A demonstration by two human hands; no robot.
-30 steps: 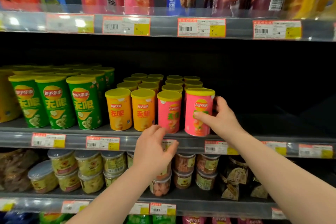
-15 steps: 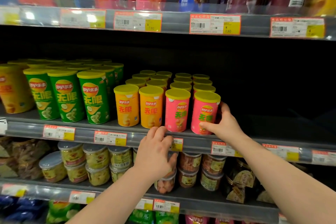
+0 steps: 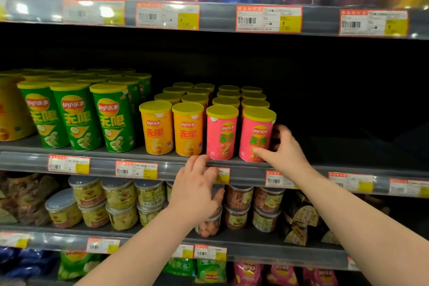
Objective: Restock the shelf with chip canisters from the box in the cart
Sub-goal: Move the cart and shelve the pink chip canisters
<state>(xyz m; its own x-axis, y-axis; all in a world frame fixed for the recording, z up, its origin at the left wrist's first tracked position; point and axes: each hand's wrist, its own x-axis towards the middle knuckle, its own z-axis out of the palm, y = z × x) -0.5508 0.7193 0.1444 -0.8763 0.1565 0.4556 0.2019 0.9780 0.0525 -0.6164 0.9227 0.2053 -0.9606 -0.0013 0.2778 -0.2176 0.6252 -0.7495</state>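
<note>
Fingers of the left hand (image 3: 197, 190) loosely bent, nothing seen in them, hovering at the price rail (image 3: 248, 173) just under the front row. Farther in, right hand (image 3: 286, 150) clamped round the rightmost pink Lay's canister (image 3: 255, 137): thumb across the lower front, other fingers wrapped behind the far side. Stands upright at the shelf lip, just beside a second pink canister (image 3: 221, 132) on the thumb side, with two orange canisters (image 3: 188, 130) and then tall green canisters (image 3: 111, 118) beyond that. Behind the fingertips, more yellow-lidded rows running back into the dark; off the outer side of the knuckles, bare shelf (image 3: 348, 158). Reads as the setting-down step: squaring this can into line with its neighbours. Next, likely calls for letting go without tipping it, then drawing back for another from the box in the cart, both out of view. Needs a light release, given a tall can so near the edge. Worth keeping the left hand close as a steadier.
</note>
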